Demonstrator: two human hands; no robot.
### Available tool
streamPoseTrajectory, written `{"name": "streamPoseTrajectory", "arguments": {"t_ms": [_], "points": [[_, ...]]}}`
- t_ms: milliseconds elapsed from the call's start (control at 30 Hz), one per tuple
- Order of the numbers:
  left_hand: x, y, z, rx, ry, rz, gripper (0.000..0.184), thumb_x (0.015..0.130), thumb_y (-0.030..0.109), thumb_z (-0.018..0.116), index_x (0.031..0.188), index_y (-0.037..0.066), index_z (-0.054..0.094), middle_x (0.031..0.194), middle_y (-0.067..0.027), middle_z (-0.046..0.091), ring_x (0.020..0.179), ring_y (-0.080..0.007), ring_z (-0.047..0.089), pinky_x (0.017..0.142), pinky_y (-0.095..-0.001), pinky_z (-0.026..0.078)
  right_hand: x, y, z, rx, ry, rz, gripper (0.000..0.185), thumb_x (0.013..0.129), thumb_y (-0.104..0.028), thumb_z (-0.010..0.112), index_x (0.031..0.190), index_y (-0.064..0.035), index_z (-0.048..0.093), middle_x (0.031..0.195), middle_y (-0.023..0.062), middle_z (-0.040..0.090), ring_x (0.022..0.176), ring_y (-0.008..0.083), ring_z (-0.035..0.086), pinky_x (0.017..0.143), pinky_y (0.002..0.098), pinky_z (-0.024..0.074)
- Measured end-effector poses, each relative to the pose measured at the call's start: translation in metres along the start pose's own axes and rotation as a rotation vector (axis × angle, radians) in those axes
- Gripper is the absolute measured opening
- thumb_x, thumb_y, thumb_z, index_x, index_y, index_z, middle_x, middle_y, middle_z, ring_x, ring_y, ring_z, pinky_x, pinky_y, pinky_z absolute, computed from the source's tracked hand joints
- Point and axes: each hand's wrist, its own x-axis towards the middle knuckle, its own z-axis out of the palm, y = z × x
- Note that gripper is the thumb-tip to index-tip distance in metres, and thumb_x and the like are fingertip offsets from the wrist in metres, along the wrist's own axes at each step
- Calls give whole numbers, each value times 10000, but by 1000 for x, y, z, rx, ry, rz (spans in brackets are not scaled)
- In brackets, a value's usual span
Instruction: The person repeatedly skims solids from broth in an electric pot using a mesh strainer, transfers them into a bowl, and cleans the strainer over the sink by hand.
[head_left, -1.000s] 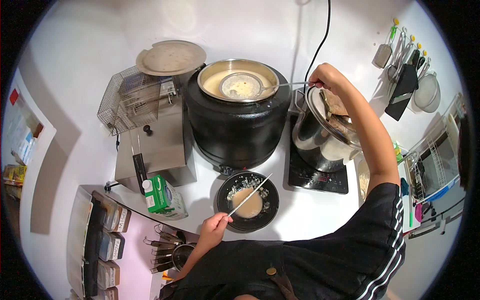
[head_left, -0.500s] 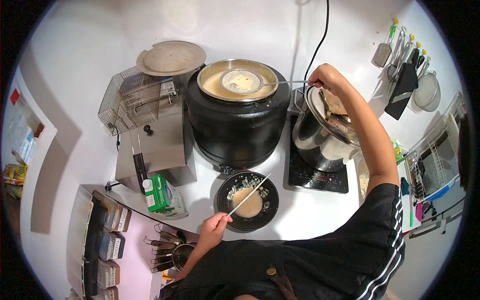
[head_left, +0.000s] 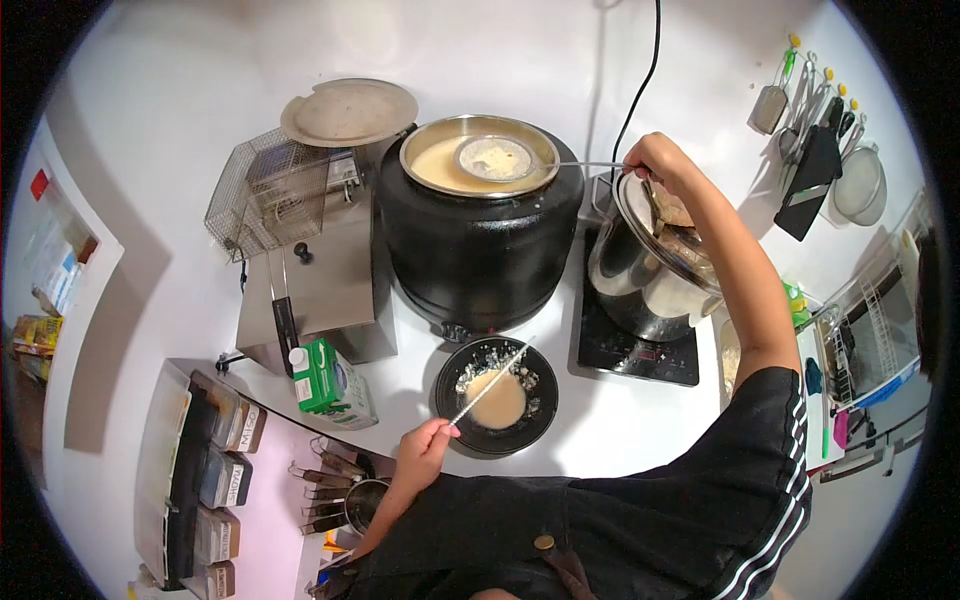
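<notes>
My right hand [head_left: 656, 160] is closed on the long thin handle of a round strainer [head_left: 495, 159], which holds pale bits over the creamy liquid in the black soup warmer [head_left: 480, 250]. Whether the strainer's underside touches the liquid is unclear. Nearer to me, my left hand [head_left: 424, 450] grips a thin light stick [head_left: 490, 382] that slants across a black bowl [head_left: 447, 418]. In the bowl are a beige liquid [head_left: 497, 402] and white crumbs along its wall.
Right of the warmer, a steel pot [head_left: 630, 275] stands on a black induction cooker [head_left: 635, 360]. To the left are a steel fryer [head_left: 320, 300], a wire basket [head_left: 265, 195], a round lid [head_left: 348, 112] and a green-white carton [head_left: 335, 385]. Utensils hang at the right wall.
The strainer has shifted slightly right over the warmer. The stick in my left hand has tilted and moved a little left and down. The whole view has shifted slightly.
</notes>
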Motion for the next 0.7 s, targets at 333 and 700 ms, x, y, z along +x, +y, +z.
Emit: {"name": "streamPoseTrajectory", "arguments": {"t_ms": [333, 700], "points": [[-24, 21, -17, -15, 259, -85, 178, 886, 132, 450, 823, 21, 574, 546, 76, 351, 503, -17, 298, 452, -187, 248, 16, 4, -8, 179, 11, -84, 132, 648, -80, 536, 587, 22, 594, 476, 45, 450, 392, 112, 321, 377, 284, 215], [-54, 27, 23, -62, 268, -120, 184, 880, 140, 459, 817, 11, 574, 554, 70, 380, 513, -20, 323, 461, -190, 262, 14, 3, -16, 273, -34, -26, 126, 682, -65, 526, 667, 36, 599, 452, 32, 424, 361, 97, 255, 356, 286, 174]]}}
